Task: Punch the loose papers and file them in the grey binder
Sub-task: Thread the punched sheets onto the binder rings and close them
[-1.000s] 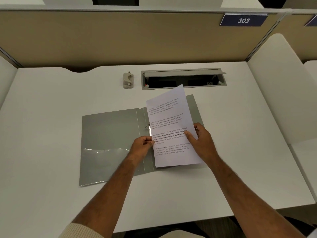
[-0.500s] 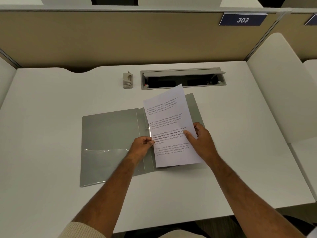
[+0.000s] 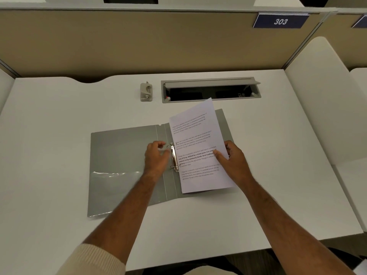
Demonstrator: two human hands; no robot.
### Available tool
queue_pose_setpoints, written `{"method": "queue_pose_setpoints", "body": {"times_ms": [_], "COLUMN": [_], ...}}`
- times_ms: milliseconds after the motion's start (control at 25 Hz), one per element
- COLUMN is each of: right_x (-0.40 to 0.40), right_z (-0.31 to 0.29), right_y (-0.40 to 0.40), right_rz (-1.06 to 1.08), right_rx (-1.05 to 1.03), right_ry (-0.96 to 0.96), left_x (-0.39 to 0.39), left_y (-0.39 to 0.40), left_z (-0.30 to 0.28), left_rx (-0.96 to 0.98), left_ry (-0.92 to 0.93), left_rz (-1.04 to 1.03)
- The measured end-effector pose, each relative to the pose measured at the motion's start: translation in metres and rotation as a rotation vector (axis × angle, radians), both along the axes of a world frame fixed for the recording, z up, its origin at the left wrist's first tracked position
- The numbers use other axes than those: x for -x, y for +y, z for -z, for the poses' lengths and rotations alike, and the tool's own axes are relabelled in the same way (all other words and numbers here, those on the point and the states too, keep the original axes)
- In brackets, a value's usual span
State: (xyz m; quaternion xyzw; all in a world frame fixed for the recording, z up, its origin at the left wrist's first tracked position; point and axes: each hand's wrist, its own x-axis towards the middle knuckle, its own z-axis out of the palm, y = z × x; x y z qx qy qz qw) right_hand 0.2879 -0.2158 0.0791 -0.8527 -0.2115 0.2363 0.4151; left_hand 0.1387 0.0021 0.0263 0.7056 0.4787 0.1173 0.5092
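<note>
The grey binder [image 3: 123, 151] lies open and flat on the white desk. Its metal ring mechanism [image 3: 173, 157] shows on the spine. A printed sheet of paper [image 3: 194, 139] rests tilted over the binder's right half, its left edge at the rings. My right hand [image 3: 232, 161] pinches the sheet's right edge, thumb on top. Just left of the rings, my left hand [image 3: 155, 159] hovers over the binder with loosely curled fingers and holds nothing. A small beige hole punch [image 3: 146, 92] stands at the back of the desk.
An open cable tray [image 3: 210, 90] is set into the desk behind the binder. A beige partition with a "303" sign [image 3: 280, 21] closes the back. A white side divider [image 3: 317, 106] stands at the right.
My left hand has let go of the sheet's left edge and moved left, uncovering the rings. My right hand still holds the sheet, which sits slightly lower on the binder.
</note>
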Motion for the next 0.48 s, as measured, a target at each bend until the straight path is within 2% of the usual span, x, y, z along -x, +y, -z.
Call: {"method": "queue_pose_setpoints", "body": {"times_ms": [200,360,480], "right_x": [-0.002,-0.003,-0.006], "right_z": [0.003,0.004,0.006], "right_y": [0.004,0.005,0.005], "right_rz": [-0.013,-0.015,-0.012], "right_rx": [-0.007,-0.007,-0.002], "right_ry": [0.014,0.03,0.037], "left_x": [-0.025,-0.028,-0.031], "left_y": [0.024,0.025,0.026], "left_z": [0.005,0.008,0.01], "left_rx": [0.13,0.266,0.282], "left_ry": [0.051,0.065,0.065], "left_rz": [0.111,0.116,0.134]}}
